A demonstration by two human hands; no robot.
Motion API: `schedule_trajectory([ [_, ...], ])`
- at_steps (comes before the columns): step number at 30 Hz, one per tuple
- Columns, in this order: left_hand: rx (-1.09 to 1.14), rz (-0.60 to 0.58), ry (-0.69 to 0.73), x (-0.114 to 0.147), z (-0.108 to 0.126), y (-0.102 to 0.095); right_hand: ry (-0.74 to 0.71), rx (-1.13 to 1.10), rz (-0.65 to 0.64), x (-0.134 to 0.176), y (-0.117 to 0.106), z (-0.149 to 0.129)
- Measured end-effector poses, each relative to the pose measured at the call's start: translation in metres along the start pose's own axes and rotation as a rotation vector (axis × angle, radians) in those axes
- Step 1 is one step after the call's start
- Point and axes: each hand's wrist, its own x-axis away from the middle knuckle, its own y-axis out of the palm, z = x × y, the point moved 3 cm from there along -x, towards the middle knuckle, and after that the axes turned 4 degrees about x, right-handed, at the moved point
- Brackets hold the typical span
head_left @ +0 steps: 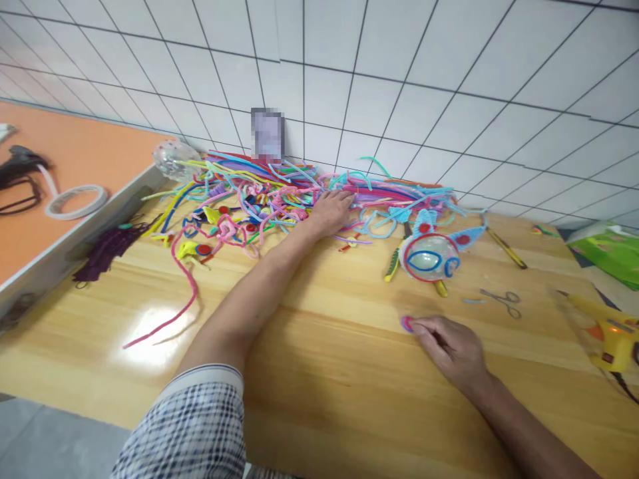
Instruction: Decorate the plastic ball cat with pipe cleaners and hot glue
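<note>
My left hand (332, 209) reaches to the back of the table and rests on a heap of coloured pipe cleaners (387, 197). Its fingers lie spread over the bundle, and their tips are partly lost among the stems. Between thumb and fingertips, my right hand (452, 349) pinches a small pink and purple pipe cleaner coil (407, 324) just above the wood. Beyond that hand sits a clear ball (430, 258) with a red pipe cleaner rim, blue loops and light blue ears bearing red discs.
Scissors (504, 303) lie right of the ball, with a yellow glue gun (612, 332) farther right. A yellow-handled cutter (393, 263) is left of the ball. Purple tassels (112, 249) lie at the left edge. A phone-like device (268, 133) leans on the tiled wall.
</note>
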Motion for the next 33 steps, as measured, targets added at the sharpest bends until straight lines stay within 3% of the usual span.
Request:
schedule_trajectory([
  [6, 0.085, 0.026, -0.026, -0.003, -0.011, 0.005, -0.032, 0.007, 0.008, 0.0, 0.0, -0.002],
  [12, 0.221, 0.157, -0.038, -0.013, -0.008, -0.022, -0.115, 0.008, 0.063, -0.004, 0.002, -0.006],
  [16, 0.144, 0.079, 0.029, -0.033, 0.008, -0.031, -0.124, 0.003, 0.058, -0.004, 0.004, -0.006],
  [21, 0.063, -0.14, 0.062, -0.044, 0.033, -0.007, -0.12, -0.009, 0.056, -0.003, 0.003, -0.005],
  [23, 0.066, -0.173, 0.054, -0.04, 0.038, 0.006, -0.133, -0.008, 0.063, -0.003, 0.002, -0.005],
  [27, 0.062, -0.119, 0.03, -0.032, 0.04, 0.025, -0.159, 0.0, 0.064, -0.004, 0.002, -0.004],
  [33, 0.079, -0.07, 0.036, -0.033, 0.039, 0.033, -0.079, -0.001, 0.017, -0.004, 0.002, -0.004],
])
